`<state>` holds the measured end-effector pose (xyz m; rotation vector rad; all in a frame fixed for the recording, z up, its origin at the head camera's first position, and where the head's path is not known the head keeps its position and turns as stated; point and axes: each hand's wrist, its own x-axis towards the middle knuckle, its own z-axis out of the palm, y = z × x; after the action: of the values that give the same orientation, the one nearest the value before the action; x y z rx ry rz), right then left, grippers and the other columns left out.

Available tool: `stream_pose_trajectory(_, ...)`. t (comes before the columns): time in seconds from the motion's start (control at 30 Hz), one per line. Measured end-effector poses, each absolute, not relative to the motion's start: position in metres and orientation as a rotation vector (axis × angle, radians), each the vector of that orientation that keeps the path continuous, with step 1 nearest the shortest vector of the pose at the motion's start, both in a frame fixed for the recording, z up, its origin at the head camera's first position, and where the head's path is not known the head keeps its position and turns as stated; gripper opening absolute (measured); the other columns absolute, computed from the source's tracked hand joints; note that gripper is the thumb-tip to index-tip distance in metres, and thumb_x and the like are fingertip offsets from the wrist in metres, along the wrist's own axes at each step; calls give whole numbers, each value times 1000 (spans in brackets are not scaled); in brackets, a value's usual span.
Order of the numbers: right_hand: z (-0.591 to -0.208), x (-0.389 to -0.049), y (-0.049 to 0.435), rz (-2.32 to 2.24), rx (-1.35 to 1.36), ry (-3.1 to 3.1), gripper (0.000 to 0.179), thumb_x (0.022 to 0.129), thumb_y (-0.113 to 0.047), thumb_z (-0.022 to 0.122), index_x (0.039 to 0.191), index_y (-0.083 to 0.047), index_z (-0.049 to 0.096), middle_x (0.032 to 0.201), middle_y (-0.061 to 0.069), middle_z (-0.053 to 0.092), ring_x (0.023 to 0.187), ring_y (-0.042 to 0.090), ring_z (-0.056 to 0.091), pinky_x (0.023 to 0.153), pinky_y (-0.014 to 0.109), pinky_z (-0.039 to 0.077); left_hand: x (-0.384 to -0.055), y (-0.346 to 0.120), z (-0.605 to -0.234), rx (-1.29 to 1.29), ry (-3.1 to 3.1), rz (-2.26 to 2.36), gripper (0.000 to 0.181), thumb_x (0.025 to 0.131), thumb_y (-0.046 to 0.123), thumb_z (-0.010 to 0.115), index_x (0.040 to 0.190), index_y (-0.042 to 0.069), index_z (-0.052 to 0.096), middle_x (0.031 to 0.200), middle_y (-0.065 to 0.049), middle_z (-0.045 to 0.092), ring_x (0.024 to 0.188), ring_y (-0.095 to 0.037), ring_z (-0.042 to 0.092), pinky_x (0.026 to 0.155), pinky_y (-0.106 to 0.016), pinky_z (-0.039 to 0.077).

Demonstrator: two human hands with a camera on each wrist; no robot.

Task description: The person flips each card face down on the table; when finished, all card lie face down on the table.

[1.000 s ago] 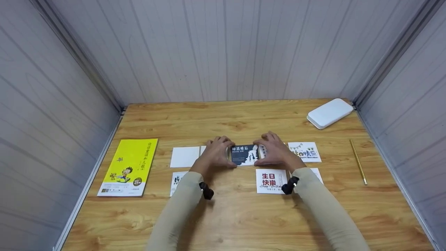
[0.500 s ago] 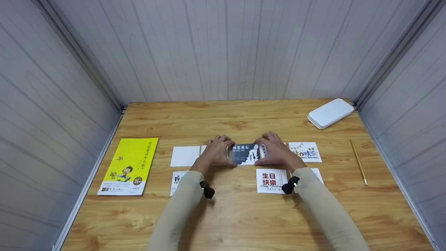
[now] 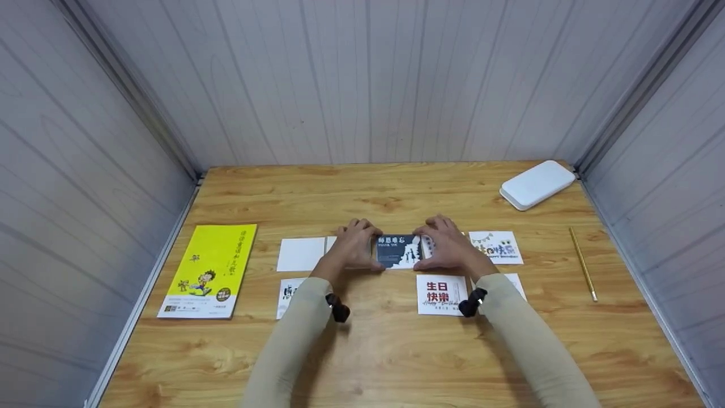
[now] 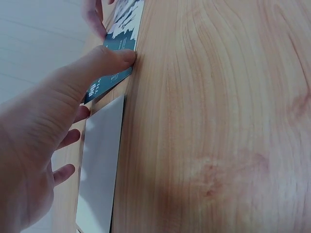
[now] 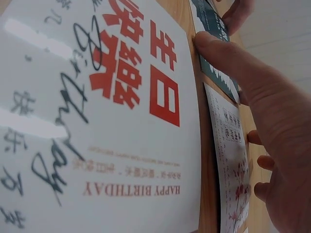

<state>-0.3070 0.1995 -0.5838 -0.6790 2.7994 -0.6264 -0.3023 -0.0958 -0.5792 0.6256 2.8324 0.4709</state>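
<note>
A dark blue-green greeting card with white characters and a white silhouette design lies in the middle of the upper row of cards. My left hand pinches its left end, thumb on the near edge and fingers at the far edge. At the other end my right hand grips it the same way. Under the left palm is a blank white card. Beneath the right hand, a white card with pink flowers partly shows. A birthday card with red characters lies nearer, left of the right wrist.
Another blank card and a colourful birthday card end the upper row. The left forearm partly covers a lower-row card. A yellow book lies left; a gold pencil and white case lie right. Walls enclose the table.
</note>
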Motion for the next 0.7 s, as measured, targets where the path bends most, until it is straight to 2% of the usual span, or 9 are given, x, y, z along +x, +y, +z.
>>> stream_pose_trajectory(0.23, -583, -306, 199, -604, -675, 2805, 93, 78, -61, 98, 156, -22, 64, 174, 24, 42, 168, 56, 29, 132, 78, 32, -301, -95, -578, 641, 2821, 512, 92, 81, 58, 97, 158, 20, 61, 155, -9, 61, 148, -35, 50, 124, -64, 39)
stream_pose_trajectory(0.43, -583, -305, 199, -624, -692, 2818, 94, 78, -62, 98, 155, -22, 63, 174, 26, 44, 169, 57, 28, 131, 80, 33, -300, -95, -579, 655, 2834, 500, 99, 80, 60, 97, 162, 21, 58, 158, -10, 60, 149, -35, 49, 120, -62, 41)
stream_pose_trajectory(0.7, -583, -304, 199, -654, -678, 2823, 92, 77, -62, 99, 152, -23, 65, 173, 25, 44, 169, 58, 27, 132, 80, 30, -299, -95, -578, 651, 2831, 505, 101, 80, 60, 98, 164, 20, 57, 159, -11, 60, 150, -35, 49, 121, -62, 39)
